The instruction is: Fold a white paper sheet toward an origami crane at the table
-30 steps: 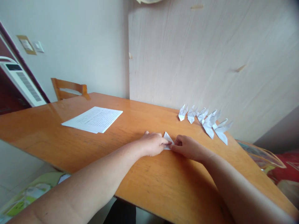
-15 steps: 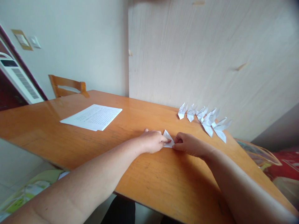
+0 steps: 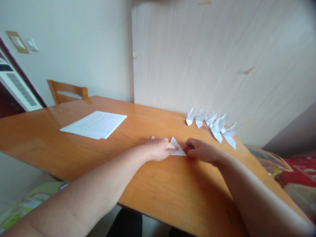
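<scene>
Pin the small white paper triangle (image 3: 180,152) flat with your left hand (image 3: 160,149), fingers (image 3: 174,147) released; your right hand's (image 3: 199,150) curled grip is unclear.

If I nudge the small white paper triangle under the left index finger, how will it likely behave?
With the left hand off it, the paper triangle could slide at a light nudge: it is small, folded paper on a smooth-looking table. Its straight creased edges suggest it's stiffer than a loose sheet. Lying low, it seems unlikely to roll.
</scene>
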A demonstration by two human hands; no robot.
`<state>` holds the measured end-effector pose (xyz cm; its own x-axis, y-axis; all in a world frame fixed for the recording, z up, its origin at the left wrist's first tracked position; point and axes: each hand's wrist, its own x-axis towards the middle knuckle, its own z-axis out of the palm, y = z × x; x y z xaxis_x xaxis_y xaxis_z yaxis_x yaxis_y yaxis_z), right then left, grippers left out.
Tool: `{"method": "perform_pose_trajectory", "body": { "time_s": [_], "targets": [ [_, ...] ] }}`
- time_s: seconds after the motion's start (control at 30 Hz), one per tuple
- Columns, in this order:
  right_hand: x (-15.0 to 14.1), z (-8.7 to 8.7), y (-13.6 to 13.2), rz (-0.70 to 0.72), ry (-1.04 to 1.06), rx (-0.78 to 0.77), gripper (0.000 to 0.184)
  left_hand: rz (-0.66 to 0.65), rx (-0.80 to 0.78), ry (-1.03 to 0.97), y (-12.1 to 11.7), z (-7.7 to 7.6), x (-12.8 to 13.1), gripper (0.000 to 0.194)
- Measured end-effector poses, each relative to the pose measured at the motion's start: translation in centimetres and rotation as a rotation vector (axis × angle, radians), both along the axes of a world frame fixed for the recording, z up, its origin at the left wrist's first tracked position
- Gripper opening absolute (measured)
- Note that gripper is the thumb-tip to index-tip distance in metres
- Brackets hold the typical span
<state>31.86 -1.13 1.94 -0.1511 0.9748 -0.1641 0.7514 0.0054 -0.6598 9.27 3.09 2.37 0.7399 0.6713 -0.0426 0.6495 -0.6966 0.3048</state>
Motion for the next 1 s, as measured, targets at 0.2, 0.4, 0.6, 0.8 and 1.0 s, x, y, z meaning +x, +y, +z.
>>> {"method": "perform_pose_trajectory", "body": {
  "time_s": [0.2,0.4,0.6,0.8,1.0],
  "targets": [
    [-0.2,0.1,-0.1,-0.021,-0.014,0.016,0.014,-0.005,-0.013,-0.005,0.1,0.0,0.0,0.039],
    [-0.8,-0.3,0.3,-0.044,-0.068,0.021,0.019,0.020,-0.049,-0.028,0.5,-0.3,0.2,0.038],
    [-0.9,-0.3,0.5,-0.047,-0.098,0.026,0.019,0.113,-0.127,-0.056,0.5,-0.3,0.9,0.034],
    [-1.0,0.1,0.3,-0.034,-0.112,0.030,0.019,0.282,-0.217,-0.086,-0.3,1.0,1.8,0.027],
    [-1.3,0.3,0.2,-0.023,-0.135,0.049,0.015,0.323,-0.225,-0.104,-0.7,1.2,2.2,0.022]
  ]
}}
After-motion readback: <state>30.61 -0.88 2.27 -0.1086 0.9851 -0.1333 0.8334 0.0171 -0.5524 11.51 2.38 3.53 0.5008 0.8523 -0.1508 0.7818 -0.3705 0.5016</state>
